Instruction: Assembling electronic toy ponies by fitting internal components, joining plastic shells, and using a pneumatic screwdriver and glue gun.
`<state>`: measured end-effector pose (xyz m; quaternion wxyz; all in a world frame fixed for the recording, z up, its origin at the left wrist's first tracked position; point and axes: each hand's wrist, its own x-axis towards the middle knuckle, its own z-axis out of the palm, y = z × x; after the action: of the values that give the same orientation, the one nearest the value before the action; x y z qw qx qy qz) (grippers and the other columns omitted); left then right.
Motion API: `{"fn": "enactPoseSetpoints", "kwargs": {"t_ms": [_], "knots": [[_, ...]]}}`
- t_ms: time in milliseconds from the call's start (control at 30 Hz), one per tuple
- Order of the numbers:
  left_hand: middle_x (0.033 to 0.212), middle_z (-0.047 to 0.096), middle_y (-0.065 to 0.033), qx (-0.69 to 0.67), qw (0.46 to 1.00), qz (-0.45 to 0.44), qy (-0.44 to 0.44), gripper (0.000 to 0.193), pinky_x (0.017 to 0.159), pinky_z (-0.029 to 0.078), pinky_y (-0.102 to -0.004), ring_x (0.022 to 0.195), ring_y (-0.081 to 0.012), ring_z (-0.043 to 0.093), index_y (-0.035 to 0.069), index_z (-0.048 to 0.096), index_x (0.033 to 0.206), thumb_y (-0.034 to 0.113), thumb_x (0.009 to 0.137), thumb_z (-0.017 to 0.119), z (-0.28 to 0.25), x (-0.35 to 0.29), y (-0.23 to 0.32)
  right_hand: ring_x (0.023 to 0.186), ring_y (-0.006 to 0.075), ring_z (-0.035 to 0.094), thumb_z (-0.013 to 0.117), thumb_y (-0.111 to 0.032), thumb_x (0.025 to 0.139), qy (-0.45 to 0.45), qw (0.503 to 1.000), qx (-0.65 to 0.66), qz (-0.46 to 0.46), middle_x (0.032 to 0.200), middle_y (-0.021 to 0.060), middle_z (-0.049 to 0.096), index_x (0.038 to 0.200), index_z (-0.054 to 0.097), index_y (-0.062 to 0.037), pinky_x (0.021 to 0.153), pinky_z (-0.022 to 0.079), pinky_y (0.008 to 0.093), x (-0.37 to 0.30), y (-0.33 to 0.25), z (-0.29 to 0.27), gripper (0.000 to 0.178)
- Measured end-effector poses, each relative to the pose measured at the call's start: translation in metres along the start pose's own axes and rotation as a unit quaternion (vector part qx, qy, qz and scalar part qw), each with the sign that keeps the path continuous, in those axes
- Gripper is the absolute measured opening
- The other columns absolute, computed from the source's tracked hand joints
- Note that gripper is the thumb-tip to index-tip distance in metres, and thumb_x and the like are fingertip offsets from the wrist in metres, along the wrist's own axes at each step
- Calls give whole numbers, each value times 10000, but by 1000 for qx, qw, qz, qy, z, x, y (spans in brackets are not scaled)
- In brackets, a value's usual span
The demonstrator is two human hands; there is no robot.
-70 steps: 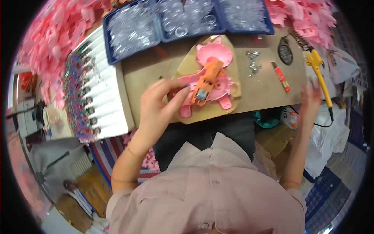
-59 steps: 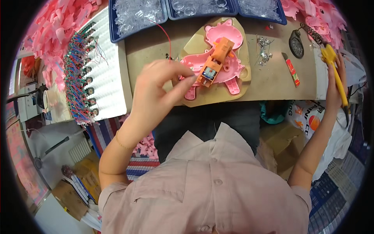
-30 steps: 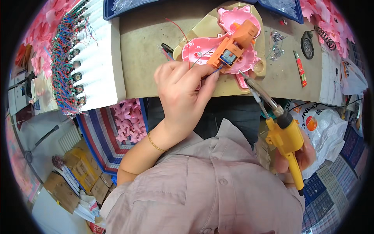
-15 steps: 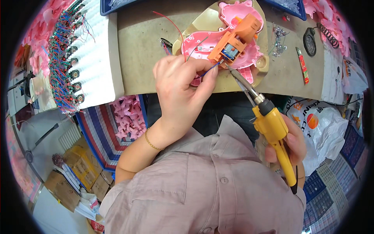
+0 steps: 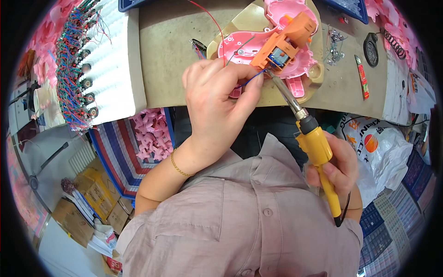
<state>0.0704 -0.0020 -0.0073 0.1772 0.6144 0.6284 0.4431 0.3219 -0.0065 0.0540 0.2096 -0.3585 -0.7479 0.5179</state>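
My left hand (image 5: pixel 217 99) pinches a thin blue wire (image 5: pixel 252 79) between thumb and forefinger, beside an orange plastic gear housing (image 5: pixel 297 33). A small motor (image 5: pixel 280 56) shows in the housing's opening. The housing lies on a pink toy shell half (image 5: pixel 241 41), which rests in a beige holder (image 5: pixel 315 84). My right hand (image 5: pixel 340 161) is wrapped round the handle of a yellow soldering iron (image 5: pixel 316 144). Its tip is by the motor end, close to the blue wire's end; whether they touch is hard to tell. A red wire (image 5: pixel 215 21) and a green wire (image 5: pixel 240 50) stick up past my left fingers.
White foam (image 5: pixel 120 69) at left carries many wired round parts (image 5: pixel 87 84). Right of the holder lie small metal bits (image 5: pixel 335 46), a black oval dish (image 5: pixel 370 49), a coil stand (image 5: pixel 393 45) and a red-green tube (image 5: pixel 362 77). A blue tray (image 5: pixel 357 16) stands far right.
The holder, shell and orange housing have shifted slightly right, and my left hand with the blue wire moved along. The soldering iron's handle end has swung a little left and up.
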Motion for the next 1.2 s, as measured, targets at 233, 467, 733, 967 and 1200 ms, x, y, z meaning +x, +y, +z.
{"fn": "enactPoseSetpoints", "kwargs": {"t_ms": [233, 467, 733, 967, 1200], "knots": [[643, 538, 8, 3, 1000, 12, 7, 75, 750, 343, -339, 705, -202, 502, 116, 654, 758, 139, 746, 724, 1, 1, 1, 753, 295, 642, 656, -103, 750, -3, 999, 19, 44, 937, 165, 672, 1240, 509, 59, 680, 488, 336, -19, 14, -2, 538], [641, 530, 4, 5, 1000, 7, -1, 79, 747, 340, -342, 708, -202, 496, 115, 652, 760, 146, 746, 724, 0, 1, 0, 737, 294, 627, 703, -141, 772, 76, 975, -144, -153, 983, 192, 664, 1238, 498, 57, 663, 485, 342, -7, 12, 9, 546], [647, 531, 2, 11, 1000, 7, -5, 82, 737, 338, -345, 700, -204, 491, 114, 648, 763, 144, 746, 723, -4, 2, 3, 833, 195, 633, 579, -281, 839, 99, 936, 313, 131, 1028, 187, 646, 1287, 451, 111, 728, 479, 275, -23, -8, -4, 610], [718, 540, 0, 130, 983, 131, -3, 143, 837, 364, -358, 787, -204, 511, 132, 701, 883, 135, 743, 734, -19, 5, -1, 1006, 242, 593, 619, -281, 854, 166, 963, 214, -3, 1175, 218, 576, 1311, 406, 30, 830, 470, 318, -26, 9, -1, 593], [687, 598, -2, -54, 996, -63, -39, 120, 751, 360, -336, 671, -187, 522, 118, 693, 870, 123, 757, 734, -27, 21, 25, 1184, 364, 529, 671, -297, 886, 270, 944, -57, -182, 1288, 290, 489, 1331, 347, -141, 976, 455, 481, -22, 28, 3, 572]]}}
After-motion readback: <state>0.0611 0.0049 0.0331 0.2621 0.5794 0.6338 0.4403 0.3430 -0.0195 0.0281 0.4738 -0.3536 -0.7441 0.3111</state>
